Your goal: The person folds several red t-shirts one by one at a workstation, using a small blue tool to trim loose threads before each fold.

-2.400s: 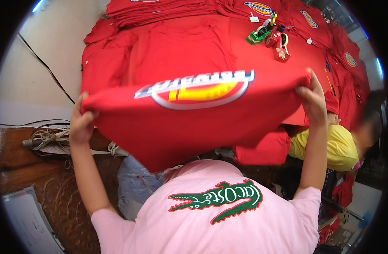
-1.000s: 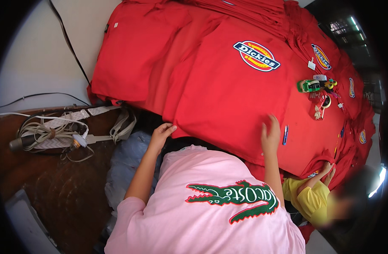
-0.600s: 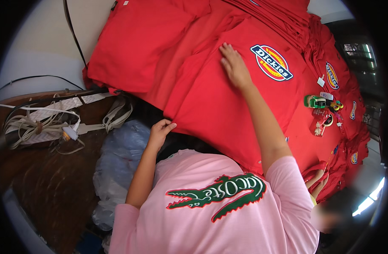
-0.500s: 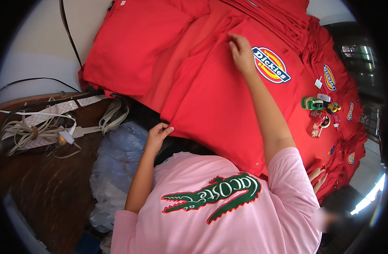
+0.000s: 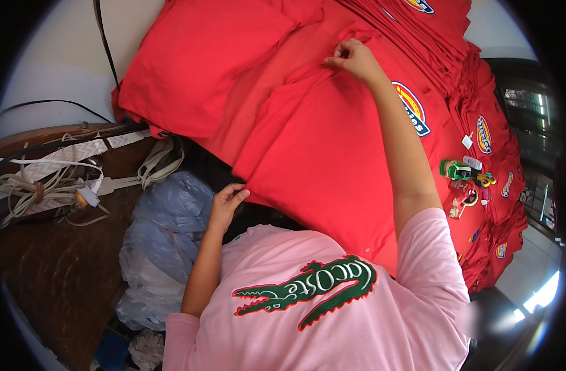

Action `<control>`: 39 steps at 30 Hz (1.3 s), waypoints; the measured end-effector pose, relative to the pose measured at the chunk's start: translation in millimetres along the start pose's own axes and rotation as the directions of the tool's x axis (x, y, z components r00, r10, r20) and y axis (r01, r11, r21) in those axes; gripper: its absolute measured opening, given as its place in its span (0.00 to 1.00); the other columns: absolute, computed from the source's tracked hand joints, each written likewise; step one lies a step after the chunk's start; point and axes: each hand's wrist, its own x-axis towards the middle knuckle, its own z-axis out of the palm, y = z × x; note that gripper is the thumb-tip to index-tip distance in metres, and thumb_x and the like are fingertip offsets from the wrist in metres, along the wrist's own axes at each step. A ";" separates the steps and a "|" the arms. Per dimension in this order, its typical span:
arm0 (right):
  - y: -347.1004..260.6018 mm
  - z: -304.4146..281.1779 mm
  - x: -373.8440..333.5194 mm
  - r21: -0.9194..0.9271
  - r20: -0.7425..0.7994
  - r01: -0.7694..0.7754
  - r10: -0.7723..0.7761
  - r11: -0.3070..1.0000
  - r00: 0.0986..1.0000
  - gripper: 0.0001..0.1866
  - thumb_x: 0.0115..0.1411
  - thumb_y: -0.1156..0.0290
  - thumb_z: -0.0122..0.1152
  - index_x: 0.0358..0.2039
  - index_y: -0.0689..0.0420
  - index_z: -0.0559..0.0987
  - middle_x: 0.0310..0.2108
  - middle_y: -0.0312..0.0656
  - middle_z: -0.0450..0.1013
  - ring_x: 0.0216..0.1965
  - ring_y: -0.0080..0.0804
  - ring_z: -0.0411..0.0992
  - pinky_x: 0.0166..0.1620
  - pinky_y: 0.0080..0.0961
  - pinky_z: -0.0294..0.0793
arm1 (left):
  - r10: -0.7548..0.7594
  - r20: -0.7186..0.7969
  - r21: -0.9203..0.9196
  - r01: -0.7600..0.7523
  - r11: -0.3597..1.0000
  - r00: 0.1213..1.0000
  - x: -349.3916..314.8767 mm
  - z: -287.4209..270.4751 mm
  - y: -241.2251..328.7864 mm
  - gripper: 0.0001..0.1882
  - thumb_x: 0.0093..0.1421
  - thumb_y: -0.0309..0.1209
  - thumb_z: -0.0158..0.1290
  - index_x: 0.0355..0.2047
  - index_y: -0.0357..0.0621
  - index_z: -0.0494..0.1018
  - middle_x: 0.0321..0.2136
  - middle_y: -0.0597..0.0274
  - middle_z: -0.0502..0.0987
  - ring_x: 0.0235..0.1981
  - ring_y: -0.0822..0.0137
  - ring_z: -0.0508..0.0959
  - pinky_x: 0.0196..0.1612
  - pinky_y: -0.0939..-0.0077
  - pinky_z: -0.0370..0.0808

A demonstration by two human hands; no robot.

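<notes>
Spread over the worktop (image 5: 258, 93), a red shirt (image 5: 320, 161), flat through the middle, creased and folded along its left side, with a rounded yellow, red and blue emblem (image 5: 412, 110) partly hidden behind the right forearm (image 5: 406, 148). Bent up from the lower edge, close to the body, the left forearm (image 5: 204, 272); stretched far forward over the cloth, the right arm, with the wrist turned leftward. At the fingertips of the left hand (image 5: 226, 204), the near left corner of the shirt; at those of the right hand (image 5: 357, 59), the folded far left part. On the left, thumb and forefinger pinching the corner; on the right, thumb and fingers drawn together in a pinch on the fold, the amount of cloth between them unclear. Farther left, another red garment (image 5: 190, 68); toward the right, a green tape dispenser (image 5: 455, 169) and yellow-handled scissors (image 5: 485, 179); beyond, layered red shirts (image 5: 412, 43). At lower left, bluish plastic bags (image 5: 162, 241) beside coiled pale cords (image 5: 42, 191).
</notes>
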 end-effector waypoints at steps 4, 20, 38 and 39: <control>-7.6 -10.0 -3.8 -0.054 -0.028 0.045 -0.047 0.997 0.999 0.20 0.53 0.57 0.79 0.32 0.60 0.81 0.35 0.37 0.71 0.35 0.28 0.71 0.41 0.27 0.73 | 0.033 -0.009 0.033 -0.033 0.999 0.999 0.7 3.3 1.7 0.09 0.63 0.29 0.66 0.41 0.38 0.82 0.36 0.71 0.79 0.38 0.78 0.75 0.45 0.83 0.71; 3.3 35.4 -5.7 0.229 -0.303 0.000 0.071 0.973 0.950 0.15 0.54 0.63 0.79 0.37 0.59 0.86 0.40 0.37 0.74 0.42 0.26 0.74 0.46 0.25 0.74 | 0.154 0.010 0.211 -0.152 0.966 0.988 -0.9 6.0 10.9 0.09 0.61 0.29 0.67 0.32 0.34 0.80 0.37 0.60 0.81 0.41 0.69 0.78 0.48 0.75 0.73; -53.2 106.9 -194.4 -0.202 0.097 0.504 -0.495 0.839 0.863 0.32 0.67 0.66 0.56 0.71 0.55 0.65 0.74 0.49 0.57 0.76 0.48 0.53 0.75 0.50 0.52 | 0.367 0.571 0.765 -0.638 0.086 0.734 6.9 93.1 62.6 0.46 0.63 0.54 0.58 0.74 0.42 0.57 0.75 0.50 0.55 0.77 0.54 0.52 0.77 0.53 0.47; -43.8 98.9 -180.0 -0.251 0.016 0.421 -0.431 0.872 0.902 0.32 0.68 0.64 0.55 0.72 0.55 0.64 0.75 0.49 0.56 0.76 0.47 0.53 0.75 0.50 0.51 | 0.362 0.567 0.772 -0.631 0.078 0.739 6.4 92.6 61.9 0.46 0.63 0.54 0.58 0.74 0.43 0.56 0.76 0.51 0.53 0.77 0.54 0.51 0.77 0.54 0.47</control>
